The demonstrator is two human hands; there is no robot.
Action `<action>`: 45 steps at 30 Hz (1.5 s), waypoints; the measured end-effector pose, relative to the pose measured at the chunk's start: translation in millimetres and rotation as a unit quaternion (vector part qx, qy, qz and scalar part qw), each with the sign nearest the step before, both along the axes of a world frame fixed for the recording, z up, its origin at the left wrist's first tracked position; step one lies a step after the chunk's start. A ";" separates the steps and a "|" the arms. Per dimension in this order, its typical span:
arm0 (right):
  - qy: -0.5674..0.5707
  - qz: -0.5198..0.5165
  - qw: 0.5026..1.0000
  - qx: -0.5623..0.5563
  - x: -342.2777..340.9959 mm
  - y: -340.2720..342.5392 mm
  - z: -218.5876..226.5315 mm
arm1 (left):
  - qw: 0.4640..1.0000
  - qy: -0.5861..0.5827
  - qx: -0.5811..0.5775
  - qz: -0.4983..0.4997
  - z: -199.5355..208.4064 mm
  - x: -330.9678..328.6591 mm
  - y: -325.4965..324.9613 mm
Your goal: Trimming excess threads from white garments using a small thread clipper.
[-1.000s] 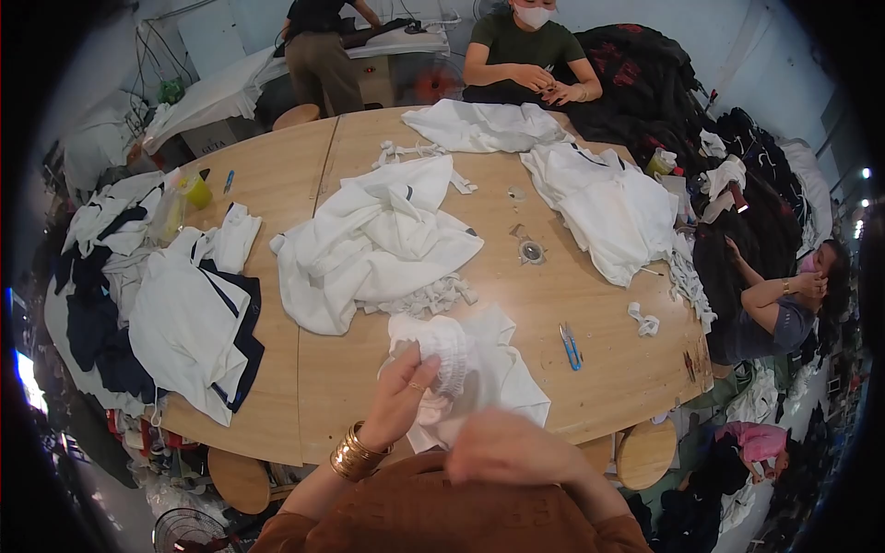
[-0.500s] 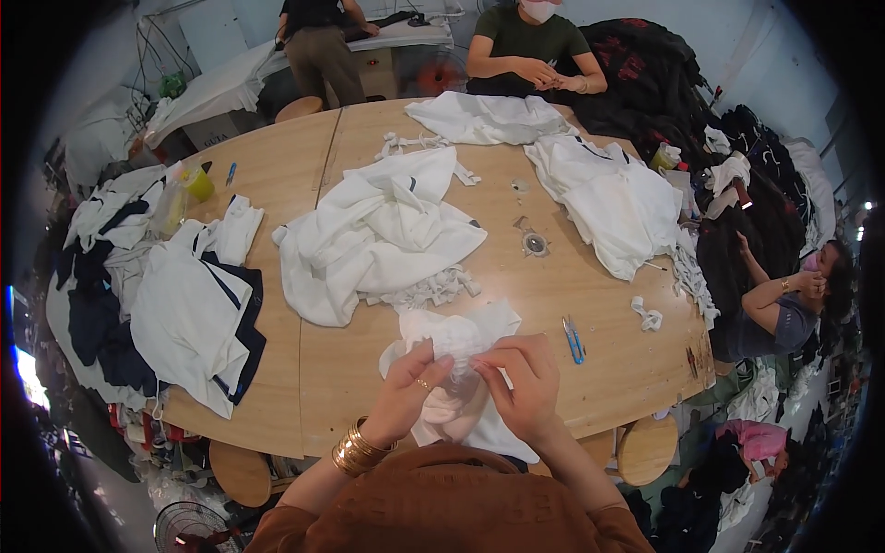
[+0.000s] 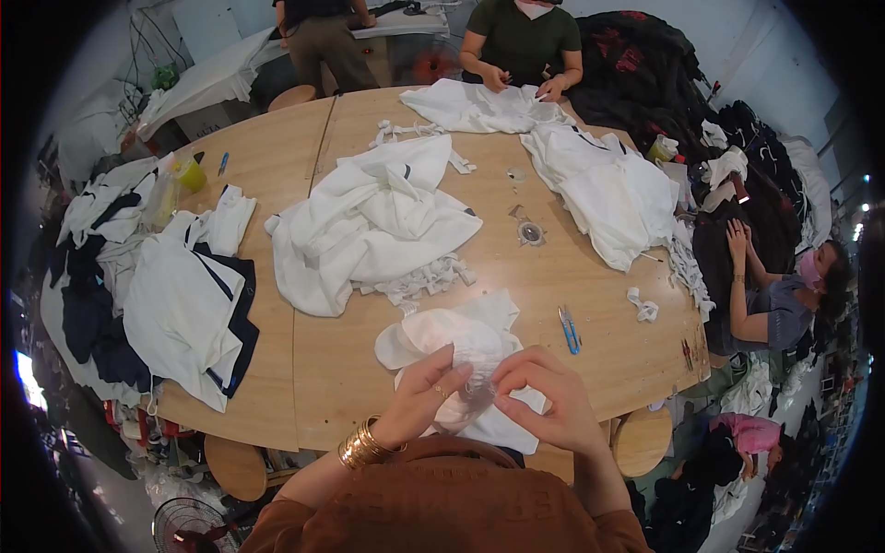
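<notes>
A white garment [image 3: 440,330] lies at the near edge of the table, in front of my body. My left hand [image 3: 426,394] is closed on it, thumb on top of a gathered, ribbed-looking part. My right hand [image 3: 546,398] is beside that gathered part, with thumb and index finger curled into a pinch at its edge. Whatever is between those fingertips is too small to make out. Blue-handled thread snips [image 3: 569,330] rest on the table beyond my right hand.
A large white garment [image 3: 369,226] is heaped mid-table beside white fabric scraps [image 3: 419,279]. White and navy garments [image 3: 184,304] pile up at left, more white garments [image 3: 604,198] at right. A co-worker [image 3: 525,41] handles white cloth [image 3: 479,106] opposite; another person [image 3: 784,295] sits at right.
My hands have shifted slightly right, and the right one has turned with its fingers more curled. The co-worker opposite has lowered their hands onto the white cloth. The view has shifted a little.
</notes>
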State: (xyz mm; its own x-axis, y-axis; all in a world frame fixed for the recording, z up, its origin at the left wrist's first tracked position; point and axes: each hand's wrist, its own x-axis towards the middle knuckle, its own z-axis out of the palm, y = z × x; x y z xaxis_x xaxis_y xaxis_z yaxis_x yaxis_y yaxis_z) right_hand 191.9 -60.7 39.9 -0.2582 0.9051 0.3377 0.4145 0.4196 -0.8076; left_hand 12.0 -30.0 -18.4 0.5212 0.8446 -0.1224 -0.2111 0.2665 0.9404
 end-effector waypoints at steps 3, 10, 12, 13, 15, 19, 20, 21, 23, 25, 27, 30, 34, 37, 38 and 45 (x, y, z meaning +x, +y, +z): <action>0.052 0.004 0.996 -0.071 -1.2 -3.0 -3.0 | 1.000 0.020 0.024 -0.003 -0.3 0.5 0.1; -0.141 -0.006 0.986 0.089 -8.7 -6.3 -10.1 | 0.998 0.053 0.041 0.009 -4.6 5.0 0.8; -0.226 0.019 0.960 0.162 -9.9 -6.9 -4.5 | 0.999 0.039 0.026 0.023 -2.3 4.2 2.6; -0.209 0.033 0.967 0.143 -9.6 -9.1 -1.5 | 0.999 0.021 0.013 0.025 1.1 3.2 2.3; -0.188 0.062 0.973 0.118 -1.5 -11.3 0.5 | 1.000 0.004 0.001 0.029 0.5 0.9 2.8; -0.080 -0.007 0.983 0.168 17.3 -15.1 8.2 | 1.000 0.009 -0.006 0.028 0.7 -1.5 -0.9; -0.080 -0.007 0.983 0.168 17.5 -13.9 5.3 | 0.999 -0.010 -0.028 0.036 3.5 -0.7 -1.1; -0.085 -0.054 0.982 0.161 16.4 -11.7 2.9 | 0.999 -0.010 -0.028 0.036 2.8 -1.2 -1.3; -0.076 -0.085 0.987 0.116 7.8 -4.7 -2.2 | 1.000 0.009 -0.002 0.016 0.9 -3.5 -0.8; -0.103 -0.070 0.986 0.108 -1.5 2.4 -11.3 | 0.999 -0.010 -0.025 0.018 1.9 -1.5 -1.1; -0.100 -0.055 0.990 0.086 -5.6 5.9 -21.8 | 0.998 -0.031 -0.048 0.018 -0.3 -1.3 0.6; -0.154 -0.023 0.971 0.181 0.0 12.5 -30.2 | 0.999 0.015 -0.043 -0.024 -13.1 -10.7 2.9; -0.123 0.002 0.983 0.137 1.1 24.9 -23.2 | 0.997 0.006 -0.038 -0.062 -4.9 -11.2 11.2; -0.076 0.030 0.995 0.053 4.0 29.0 -16.5 | 0.999 -0.027 -0.021 -0.041 6.6 -13.2 10.3; -0.044 0.039 0.998 0.006 4.1 28.8 -14.0 | 0.999 -0.029 0.002 -0.026 9.8 -13.9 9.6; 0.088 0.067 0.985 -0.135 -0.9 34.6 -6.6 | 0.996 0.032 0.084 -0.023 13.7 -18.8 16.1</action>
